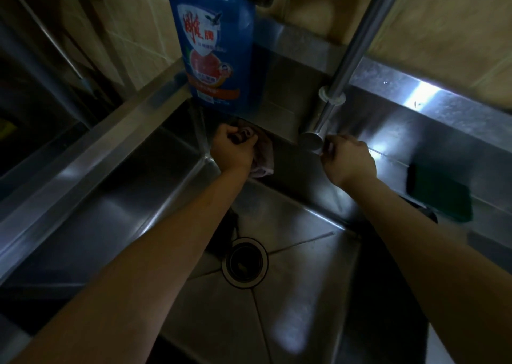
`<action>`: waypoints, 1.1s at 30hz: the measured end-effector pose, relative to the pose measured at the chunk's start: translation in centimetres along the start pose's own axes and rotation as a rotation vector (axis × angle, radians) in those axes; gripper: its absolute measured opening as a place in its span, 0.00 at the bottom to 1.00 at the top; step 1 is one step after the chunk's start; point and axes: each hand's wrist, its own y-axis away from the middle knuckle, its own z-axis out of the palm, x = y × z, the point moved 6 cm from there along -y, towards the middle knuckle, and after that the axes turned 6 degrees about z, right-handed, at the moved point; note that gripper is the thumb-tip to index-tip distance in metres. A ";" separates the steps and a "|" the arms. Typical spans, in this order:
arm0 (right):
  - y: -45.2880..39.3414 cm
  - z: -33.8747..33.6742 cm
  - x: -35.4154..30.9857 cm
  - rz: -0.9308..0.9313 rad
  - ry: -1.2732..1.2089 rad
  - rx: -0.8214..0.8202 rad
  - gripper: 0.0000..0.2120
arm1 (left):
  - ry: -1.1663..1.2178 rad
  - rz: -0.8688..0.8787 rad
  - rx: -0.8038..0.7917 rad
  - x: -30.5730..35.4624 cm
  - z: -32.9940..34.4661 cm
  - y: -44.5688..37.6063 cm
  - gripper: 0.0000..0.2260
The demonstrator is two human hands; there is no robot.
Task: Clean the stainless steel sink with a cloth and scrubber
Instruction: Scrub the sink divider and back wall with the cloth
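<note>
one hand grips the cloth against the sink wall.

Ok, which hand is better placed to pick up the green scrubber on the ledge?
Probably the right hand. It sits by the faucet spout, on the same side as the green scrubber, and seems to hold nothing. The left hand grips the cloth.

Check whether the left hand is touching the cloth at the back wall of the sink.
Touching. The head view shows the left hand with its fingers curled round the bunched pinkish cloth, pressing it against the sink's back wall below the blue detergent bottle.
</note>
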 end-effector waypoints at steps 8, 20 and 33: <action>0.1 0.3 0.1 -0.001 0.012 0.042 0.22 | -0.059 0.014 -0.057 -0.4 0.2 -0.6 0.14; -0.3 0.6 0.0 -0.032 0.020 0.174 0.21 | -0.128 -0.002 -0.060 -4.2 0.8 -1.7 0.13; -0.4 1.5 0.4 -0.024 0.000 0.357 0.30 | -0.099 -0.023 -0.029 -8.5 1.6 -2.4 0.15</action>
